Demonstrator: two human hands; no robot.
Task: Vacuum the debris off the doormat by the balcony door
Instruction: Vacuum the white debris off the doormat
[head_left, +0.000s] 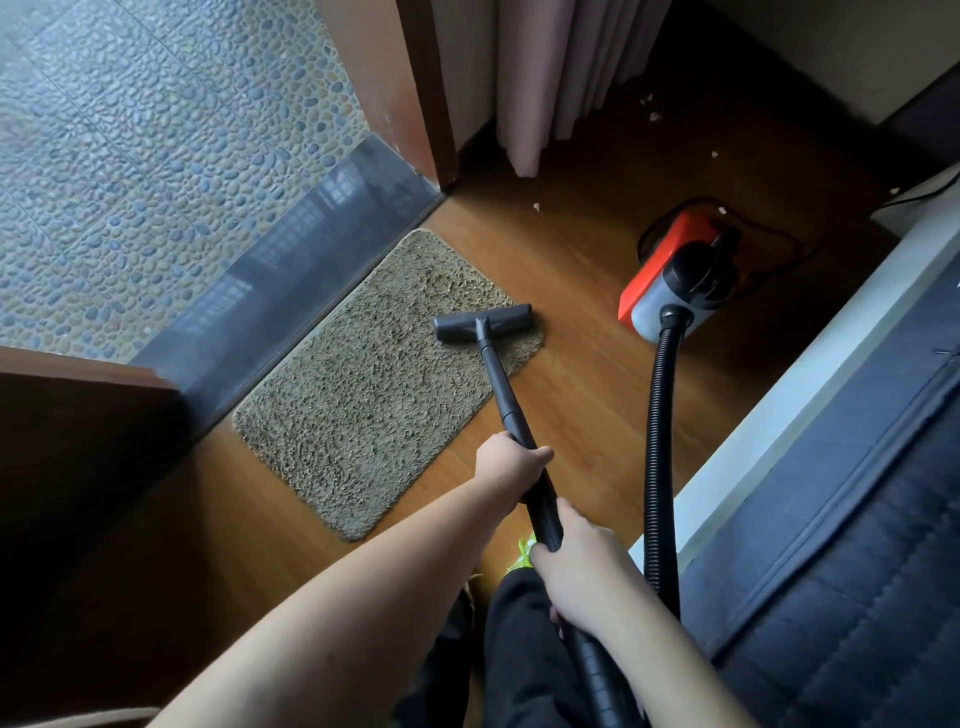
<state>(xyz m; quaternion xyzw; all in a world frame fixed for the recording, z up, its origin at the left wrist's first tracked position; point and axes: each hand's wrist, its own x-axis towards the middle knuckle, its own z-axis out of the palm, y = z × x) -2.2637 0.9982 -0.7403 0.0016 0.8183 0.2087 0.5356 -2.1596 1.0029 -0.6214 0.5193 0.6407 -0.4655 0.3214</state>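
Both hands were clamped on the black vacuum wand (511, 410). The left hand (511, 460) gripped it farther down the tube, fingers curled over the top and wrapped tight round it. The right hand (582, 566) held the wand nearer the body, at about 5 o'clock from the left, with its fingers closed round the tube just above where the ribbed hose (657, 441) joined.

The wand ran from the hands toward 11 o'clock and ended in the floor head (483, 322), which rested flat on the doormat (374, 374) at the mat's right-hand far corner, part of the head reaching the mat's edge. The doormat, a shaggy tan rectangle, lay on the wooden floor (571, 270) just beside the dark threshold (291, 260) of the balcony door, with pebble-patterned tiles (156, 130) beyond at 10 o'clock.

The orange and black vacuum body (675, 275) stood on the floor at 2 o'clock from the mat, well apart from it, the hose arching from it back to the hands. Small pale scraps (536, 207) lay on the floor near the curtain (545, 78) at 12 o'clock. A dark quilted mattress (857, 519) filled the 4 o'clock side.
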